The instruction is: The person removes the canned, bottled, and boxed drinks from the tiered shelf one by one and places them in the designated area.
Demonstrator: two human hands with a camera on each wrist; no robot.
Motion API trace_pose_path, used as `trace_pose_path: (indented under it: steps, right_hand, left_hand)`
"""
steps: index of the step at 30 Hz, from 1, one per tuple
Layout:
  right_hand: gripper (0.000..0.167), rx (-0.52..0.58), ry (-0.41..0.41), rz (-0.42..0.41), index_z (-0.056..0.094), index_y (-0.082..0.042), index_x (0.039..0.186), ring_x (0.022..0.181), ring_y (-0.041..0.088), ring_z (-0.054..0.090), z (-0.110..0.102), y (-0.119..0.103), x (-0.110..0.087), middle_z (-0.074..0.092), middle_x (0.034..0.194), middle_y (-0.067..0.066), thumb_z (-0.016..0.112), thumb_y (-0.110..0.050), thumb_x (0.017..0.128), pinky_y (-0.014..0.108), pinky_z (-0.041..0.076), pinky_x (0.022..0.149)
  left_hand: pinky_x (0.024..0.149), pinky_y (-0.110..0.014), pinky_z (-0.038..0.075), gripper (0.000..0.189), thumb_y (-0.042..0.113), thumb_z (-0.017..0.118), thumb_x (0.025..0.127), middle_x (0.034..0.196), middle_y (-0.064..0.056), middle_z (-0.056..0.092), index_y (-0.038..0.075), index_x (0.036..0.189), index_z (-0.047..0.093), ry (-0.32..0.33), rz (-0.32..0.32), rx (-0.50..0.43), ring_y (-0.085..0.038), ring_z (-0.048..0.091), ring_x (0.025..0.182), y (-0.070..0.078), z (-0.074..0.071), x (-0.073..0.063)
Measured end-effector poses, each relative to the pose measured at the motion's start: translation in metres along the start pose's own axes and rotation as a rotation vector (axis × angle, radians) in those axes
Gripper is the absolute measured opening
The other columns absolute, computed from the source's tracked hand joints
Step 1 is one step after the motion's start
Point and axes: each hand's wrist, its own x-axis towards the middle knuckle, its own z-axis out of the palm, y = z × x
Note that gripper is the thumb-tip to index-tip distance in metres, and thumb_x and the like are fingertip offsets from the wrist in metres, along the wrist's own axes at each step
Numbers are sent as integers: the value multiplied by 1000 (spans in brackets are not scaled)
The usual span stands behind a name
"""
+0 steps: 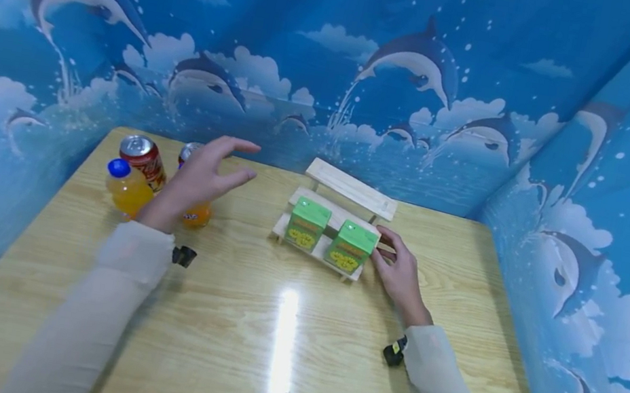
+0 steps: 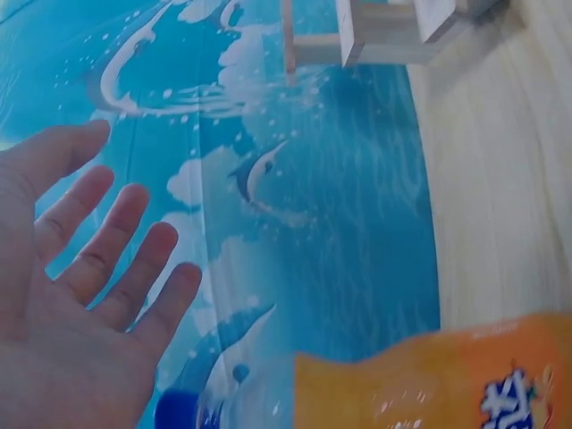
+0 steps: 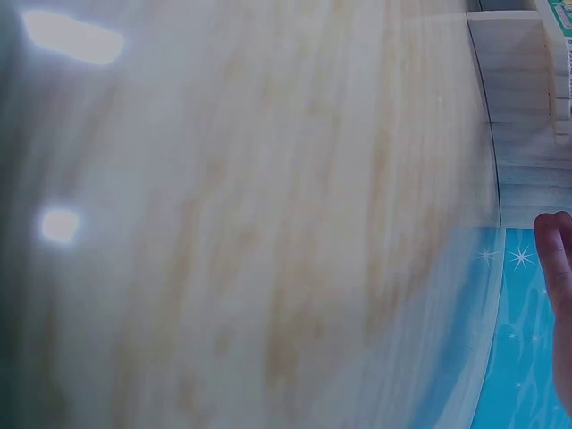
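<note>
My left hand is raised over the drinks at the back left, fingers and thumb spread with nothing between them. Below it stands an orange soda bottle, partly hidden by the hand; a blue-capped orange soda bottle crosses the bottom of the left wrist view. My right hand is at the right end of a stepped wooden rack, fingertips right at its edge beside a green juice box. Another green juice box stands on the rack to the left. Only a few right fingers show in the right wrist view.
A red can and a blue-capped orange bottle stand at the back left of the wooden table. A second can is partly behind my left hand. Blue dolphin-print curtain encloses the table's back and sides.
</note>
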Motion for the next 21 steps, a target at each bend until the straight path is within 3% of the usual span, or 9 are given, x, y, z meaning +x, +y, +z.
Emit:
trace_pose_path:
  steps: [4,11,21]
  right_hand:
    - [51,5,4,3,53,-9,158,139,37,61,0,1,0,60,151,20,68,-14,110,49,56,114]
    - [51,5,6,-10,54,-9,158,138,37,62,0,3,0,61,149,20,68,-14,109,49,57,113]
    - [52,1,-2,-10,52,-9,159,139,37,61,0,-1,-1,60,151,20,67,-15,110,48,57,113]
  left_hand:
    - [126,-63,40,48,25,70,109,160,-14,57,13,155,59,-77,34,-11,-37,50,150,1,12,4]
    - [128,-58,41,63,30,78,104,163,-11,54,15,160,53,-251,30,-122,-34,49,151,2,34,10]
    - [125,-62,43,73,34,82,100,169,-5,48,19,163,48,-378,32,-159,-34,50,152,9,65,17]
